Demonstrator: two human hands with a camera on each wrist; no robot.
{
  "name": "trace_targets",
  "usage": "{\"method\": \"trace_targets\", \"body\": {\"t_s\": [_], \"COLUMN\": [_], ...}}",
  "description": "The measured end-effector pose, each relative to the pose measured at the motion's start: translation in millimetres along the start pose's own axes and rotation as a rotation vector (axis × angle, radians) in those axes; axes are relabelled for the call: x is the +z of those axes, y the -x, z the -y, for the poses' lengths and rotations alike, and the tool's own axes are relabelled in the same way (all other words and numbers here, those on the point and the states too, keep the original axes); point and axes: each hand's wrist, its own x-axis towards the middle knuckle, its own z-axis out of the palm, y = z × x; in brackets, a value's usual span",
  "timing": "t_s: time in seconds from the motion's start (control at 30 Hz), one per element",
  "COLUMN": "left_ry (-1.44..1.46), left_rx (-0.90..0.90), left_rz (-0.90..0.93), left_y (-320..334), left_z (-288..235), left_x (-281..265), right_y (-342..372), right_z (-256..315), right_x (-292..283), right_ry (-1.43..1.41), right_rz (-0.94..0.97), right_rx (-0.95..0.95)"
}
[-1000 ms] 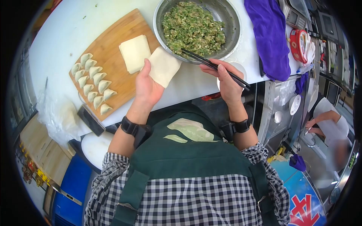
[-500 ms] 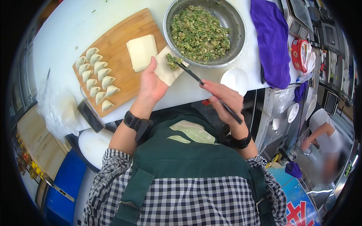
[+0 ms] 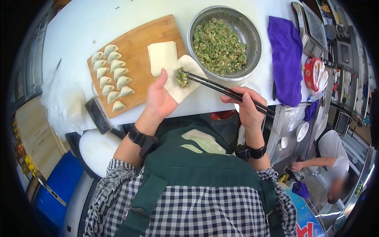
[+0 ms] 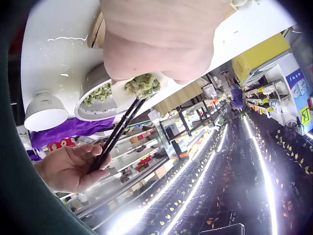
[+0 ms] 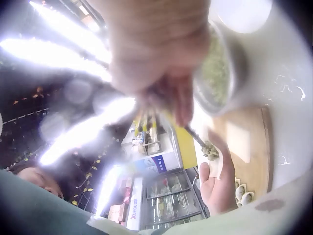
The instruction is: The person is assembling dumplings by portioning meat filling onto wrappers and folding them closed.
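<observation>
My left hand [image 3: 162,98] is palm up, with a square dough wrapper [image 3: 185,89] spread over its fingers and the thumb raised beside the wrapper's edge. The fingers under the wrapper are hidden. A small lump of green-flecked filling [image 4: 143,86] sits on the wrapper. My right hand [image 3: 250,108] grips a pair of black chopsticks [image 3: 229,93], whose tips touch the filling. Just beyond the hands stands a metal bowl [image 3: 258,51] of filling. A stack of wrappers [image 3: 162,58] lies on a wooden cutting board [image 3: 142,35], near several folded dumplings [image 3: 119,72].
A white bowl [image 4: 46,111] stands by the metal bowl. To the right lie a purple cloth [image 3: 284,59], a red tin [image 3: 312,75] and a scale [image 3: 312,47]. At the left are a phone [image 3: 98,114] and a plastic bag [image 3: 65,104]. Another person [image 3: 331,150] is at far right.
The chopsticks moved from the bowl to the wrapper, and a lump of filling now lies on it. The right hand has turned at the wrapper; the table scene has shifted rightward and down in view.
</observation>
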Motion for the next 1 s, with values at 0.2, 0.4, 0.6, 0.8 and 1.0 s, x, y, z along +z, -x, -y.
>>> {"method": "trace_targets", "body": {"t_s": [0.2, 0.4, 0.6, 0.8, 1.0], "left_ry": [0.034, -0.026, -0.091, -0.097, -0.065], "left_rx": [-0.011, 0.017, 0.113, 0.212, 0.229], "left_rz": [0.164, 0.116, 0.324, 0.257, 0.28], "left_y": [3, 15, 37, 48, 57], "left_z": [-1, 4, 11, 19, 34], "left_x": [18, 21, 42, 43, 50], "right_y": [-2, 1, -12, -19, -2], "right_z": [34, 52, 53, 60, 68], "right_x": [-9, -5, -13, -18, -26], "right_ry": [0.014, 0.2, 0.119, -0.051, -0.096], "right_rz": [0.004, 0.174, 0.239, 0.263, 0.252], "right_rx": [-0.185, -0.161, -0.207, -0.186, -0.251]}}
